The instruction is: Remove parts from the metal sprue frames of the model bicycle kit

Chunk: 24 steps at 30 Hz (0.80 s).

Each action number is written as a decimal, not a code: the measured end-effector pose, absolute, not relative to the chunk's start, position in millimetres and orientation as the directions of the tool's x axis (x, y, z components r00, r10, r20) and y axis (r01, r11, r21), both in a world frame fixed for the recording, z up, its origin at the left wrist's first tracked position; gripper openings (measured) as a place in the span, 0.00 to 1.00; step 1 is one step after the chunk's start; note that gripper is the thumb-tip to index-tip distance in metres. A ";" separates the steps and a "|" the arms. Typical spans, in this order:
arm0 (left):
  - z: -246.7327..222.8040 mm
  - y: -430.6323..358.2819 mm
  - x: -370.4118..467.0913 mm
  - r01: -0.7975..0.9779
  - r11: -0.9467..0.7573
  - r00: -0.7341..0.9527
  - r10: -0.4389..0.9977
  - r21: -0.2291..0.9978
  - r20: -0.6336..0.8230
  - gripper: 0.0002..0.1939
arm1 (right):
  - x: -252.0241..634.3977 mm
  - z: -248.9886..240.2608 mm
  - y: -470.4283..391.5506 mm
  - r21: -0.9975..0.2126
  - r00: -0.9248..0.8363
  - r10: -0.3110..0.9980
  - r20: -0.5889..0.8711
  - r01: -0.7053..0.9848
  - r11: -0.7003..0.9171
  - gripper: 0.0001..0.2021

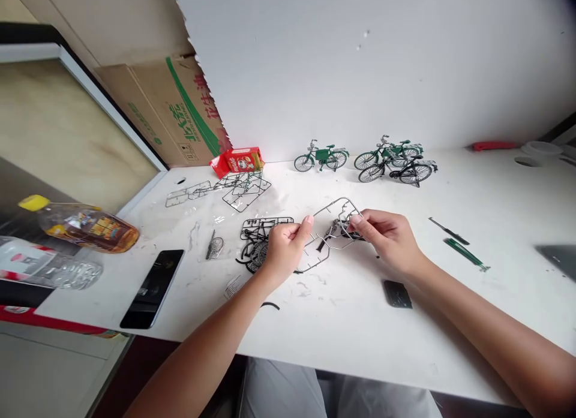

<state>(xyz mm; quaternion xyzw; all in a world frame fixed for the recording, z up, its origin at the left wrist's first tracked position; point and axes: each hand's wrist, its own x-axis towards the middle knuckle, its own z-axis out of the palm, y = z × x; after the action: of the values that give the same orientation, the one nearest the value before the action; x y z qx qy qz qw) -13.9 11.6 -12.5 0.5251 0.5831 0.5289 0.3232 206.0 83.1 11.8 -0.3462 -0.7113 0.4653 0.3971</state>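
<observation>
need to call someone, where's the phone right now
In the head view, the phone lies at the left, near the table's front edge, beside the clear bottle.

Behind the white tabletop (pixel 333 334) rises a plain pale wall panel (pixel 315 64), a few small marks on it, its left edge ragged. Over on the left, a dark-edged frame (pixel 90 94) leans at a slant, with a brown cardboard carton (pixel 153 112) behind. Soft light brightens the panel's middle; the right corner falls into shadow.
</observation>
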 end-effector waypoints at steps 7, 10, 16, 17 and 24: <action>11.1 17.8 -34.5 0.487 -0.171 -0.147 0.951 0.857 0.273 0.28 | 211.2 0.5 94.7 -0.904 -0.415 0.868 0.274 0.198 0.380 0.24; 39.8 28.0 -64.3 0.724 -0.208 -0.159 0.877 0.657 0.453 0.24 | 215.2 1.1 98.2 -0.850 -0.420 0.861 0.286 0.305 0.431 0.26; 67.5 66.4 -163.0 0.997 0.060 -0.074 0.848 0.044 0.524 0.21 | 211.2 8.2 92.2 -0.777 -0.578 0.793 0.196 0.402 0.485 0.25; 67.1 70.4 -178.3 0.993 0.114 -0.084 0.884 -0.039 0.459 0.20 | 210.4 7.9 91.7 -0.770 -0.607 0.775 0.176 0.405 0.493 0.25; 52.2 52.4 -205.1 0.980 0.167 -0.133 0.951 -0.106 0.278 0.23 | 212.7 6.0 95.1 -0.758 -0.589 0.787 0.183 0.425 0.495 0.25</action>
<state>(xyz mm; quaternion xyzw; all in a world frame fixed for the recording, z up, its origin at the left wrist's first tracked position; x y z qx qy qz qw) -205.1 52.4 52.2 0.6432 0.7508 0.0508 -0.1415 212.7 95.1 6.0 -0.3681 -0.8231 0.3421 0.2643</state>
